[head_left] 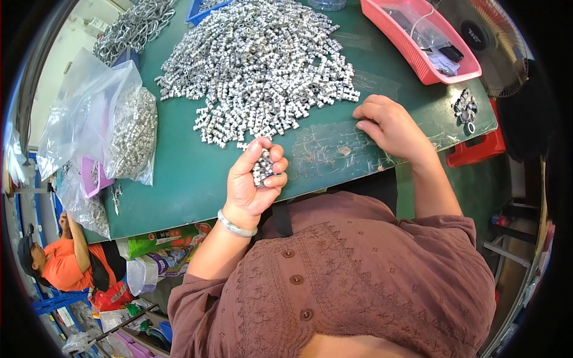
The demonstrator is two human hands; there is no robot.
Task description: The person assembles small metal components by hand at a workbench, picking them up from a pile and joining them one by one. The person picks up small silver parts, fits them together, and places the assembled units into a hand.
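My left hand point(249, 186), palm up just past the table's near edge, is closed round several small silver metal fittings point(261, 169). They look like short ribbed sleeves. A large heap of the same kind of fittings point(256, 59) spreads over the green table point(185, 197) in front of that hand. My right hand point(388, 125) is at the table's near right part, beside the heap's right edge. Its fingers are curled together toward the left, and whatever they may hold is hidden.
Clear plastic bags of metal parts point(132, 134) stand at the left, with a purple container point(92, 177). Metal chain-like pieces point(136, 27) lie far left. A pink basket point(394, 36) sits far right, near a fan point(483, 42). A person in orange point(68, 268) is at lower left.
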